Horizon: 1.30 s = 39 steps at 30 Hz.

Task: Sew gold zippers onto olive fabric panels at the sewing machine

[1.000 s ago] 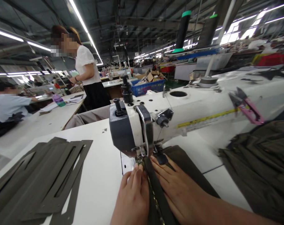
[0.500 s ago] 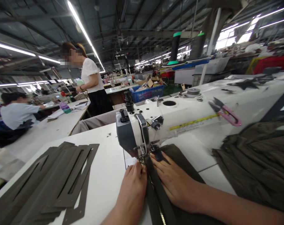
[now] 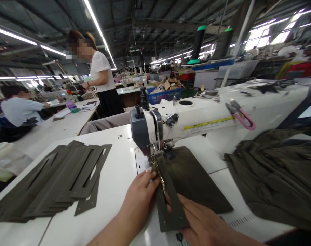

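A dark olive slotted panel lies under the sewing machine's presser foot, with a gold-toothed zipper showing in its slot. My left hand is closed on the panel's left edge, fingertips just in front of the foot. At the near right edge, my right hand grips the panel; a bit of finger shows through the slot, so part of that hand is underneath. A wider olive fabric piece spreads flat to the right of the panel.
Several slotted panels lie fanned out on the white table at left. Crumpled olive fabric is heaped at right. Pink-handled snips rest on the machine arm. Across the way, one person stands and another sits.
My right hand has moved back from beside the presser foot to the panel's near end. The slotted panel now shows over the zipper. My left hand stays near the foot.
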Available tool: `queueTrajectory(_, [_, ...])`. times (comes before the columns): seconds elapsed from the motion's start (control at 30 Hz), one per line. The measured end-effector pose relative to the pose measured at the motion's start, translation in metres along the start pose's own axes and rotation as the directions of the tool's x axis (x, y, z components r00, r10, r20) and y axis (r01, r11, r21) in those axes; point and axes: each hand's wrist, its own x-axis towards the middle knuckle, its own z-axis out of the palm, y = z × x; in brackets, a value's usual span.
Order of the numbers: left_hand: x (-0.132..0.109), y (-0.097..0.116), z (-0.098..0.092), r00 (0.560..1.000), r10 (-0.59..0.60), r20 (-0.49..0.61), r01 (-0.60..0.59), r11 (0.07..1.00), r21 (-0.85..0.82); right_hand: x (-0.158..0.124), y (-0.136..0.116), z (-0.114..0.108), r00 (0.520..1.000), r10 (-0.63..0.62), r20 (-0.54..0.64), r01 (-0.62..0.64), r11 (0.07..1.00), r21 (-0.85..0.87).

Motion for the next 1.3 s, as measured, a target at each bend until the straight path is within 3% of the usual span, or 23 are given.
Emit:
queueTrajectory(0.3, [-0.007, 0.011, 0.008, 0.996, 0.064, -0.058, -0.057, 0.992, 0.114, -0.007, 0.001, 0.01, 0.994, -0.114, 0.004, 0.114, 0.993, -0.044])
queueTrajectory(0.53, [-0.003, 0.007, 0.01, 0.994, 0.093, -0.058, -0.081, 0.981, 0.174, -0.003, 0.006, 0.023, 0.998, -0.057, -0.03, 0.054, 0.994, -0.1])
queueTrajectory(0.7, [0.003, 0.002, 0.01, 0.997, 0.05, -0.063, -0.043, 0.993, 0.109, 0.001, 0.011, 0.025, 1.0, -0.03, -0.001, 0.03, 0.999, -0.041])
queueTrajectory(0.9, [0.009, -0.007, 0.015, 0.992, 0.042, -0.117, -0.031, 0.995, 0.091, 0.012, 0.015, 0.034, 0.975, 0.017, -0.22, -0.03, 0.998, -0.058])
queueTrajectory(1.03, [0.013, -0.014, 0.018, 0.993, 0.032, -0.112, -0.022, 0.996, 0.087, 0.023, 0.018, 0.036, 0.957, 0.058, -0.283, -0.069, 0.997, -0.029])
queueTrajectory(1.3, [0.022, -0.021, 0.021, 0.994, -0.042, -0.1, 0.036, 0.998, -0.061, 0.032, 0.029, 0.04, 0.967, 0.075, -0.244, -0.065, 0.997, 0.047])
